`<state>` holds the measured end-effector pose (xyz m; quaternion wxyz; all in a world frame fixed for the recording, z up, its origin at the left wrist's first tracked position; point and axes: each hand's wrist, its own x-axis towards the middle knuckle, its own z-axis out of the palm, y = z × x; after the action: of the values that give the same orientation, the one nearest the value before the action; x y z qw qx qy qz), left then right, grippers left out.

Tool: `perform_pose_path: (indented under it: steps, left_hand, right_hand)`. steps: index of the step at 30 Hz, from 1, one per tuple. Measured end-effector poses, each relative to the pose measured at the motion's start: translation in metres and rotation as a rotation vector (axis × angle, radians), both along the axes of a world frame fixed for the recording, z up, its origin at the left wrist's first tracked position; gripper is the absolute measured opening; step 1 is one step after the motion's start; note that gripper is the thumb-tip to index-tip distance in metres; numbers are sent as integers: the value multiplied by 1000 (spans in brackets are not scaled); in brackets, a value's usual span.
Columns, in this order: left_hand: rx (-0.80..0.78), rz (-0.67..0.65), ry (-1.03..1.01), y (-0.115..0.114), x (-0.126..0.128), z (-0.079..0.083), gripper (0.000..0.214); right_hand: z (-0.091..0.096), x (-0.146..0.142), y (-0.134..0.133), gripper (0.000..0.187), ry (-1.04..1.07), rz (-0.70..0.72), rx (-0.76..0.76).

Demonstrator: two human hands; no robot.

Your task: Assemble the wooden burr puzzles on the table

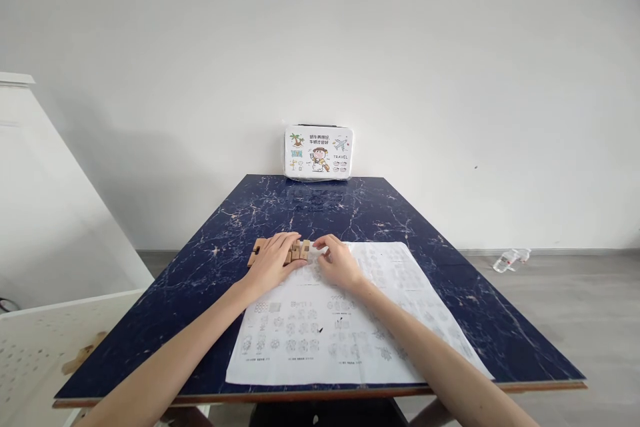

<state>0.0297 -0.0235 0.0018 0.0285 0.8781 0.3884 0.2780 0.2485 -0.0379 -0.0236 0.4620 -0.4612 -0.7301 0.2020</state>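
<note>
Far left, a white perforated board (45, 340) sits below table level with a brown wooden scrap (83, 357) on it, well apart from the hands. The dark blue marbled table (200, 280) fills the middle.

The left hand (273, 261) lies flat and spread, palm down, on a row of wooden blocks (300, 250), covering the row's middle. It is not closed around them. One notched end sticks out left of the hand. The blocks lie on the table at the far edge of a printed paper sheet (350, 333), near the table's centre.

The right hand (341, 264) is just right of the blocks, fingers curled and tips at the right end of the row. Cannot tell whether it pinches a block or only touches.

The sheet, covered in small diagrams, lies under both forearms and reaches the near table edge. A white case (319, 152) with cartoon prints stands upright at the far table edge against the wall, well apart from the hands, with nothing between. On the grey floor (575, 307) to the right, a clear plastic bottle (510, 259) lies by the wall.
</note>
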Motion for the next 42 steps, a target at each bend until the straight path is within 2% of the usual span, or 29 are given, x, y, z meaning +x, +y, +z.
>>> perform_pose_path:
  steps: [4, 7, 10, 13, 18, 31, 42]
  left_hand:
    - [-6, -67, -11, -15, 8, 15, 36]
    - [-7, -141, -16, -25, 12, 26, 23]
    - [-33, -212, 12, -27, 10, 30, 29]
    - [-82, -257, 87, -25, 6, 29, 33]
    - [-87, -263, 150, -24, 4, 25, 29]
    - [47, -302, 140, -20, 3, 16, 28]
    - [19, -301, 142, -21, 2, 17, 26]
  right_hand:
    - [9, 0, -6, 27, -36, 35, 45]
    - [13, -3, -12, 27, -104, 106, 11]
    - [15, -7, -18, 28, -181, 221, -13]
    - [15, -11, -22, 26, -229, 248, 8]
    - [14, -11, -22, 25, -250, 245, 14]
    - [12, -12, -20, 25, -271, 252, 7]
    - [13, -12, -21, 23, -271, 246, 5]
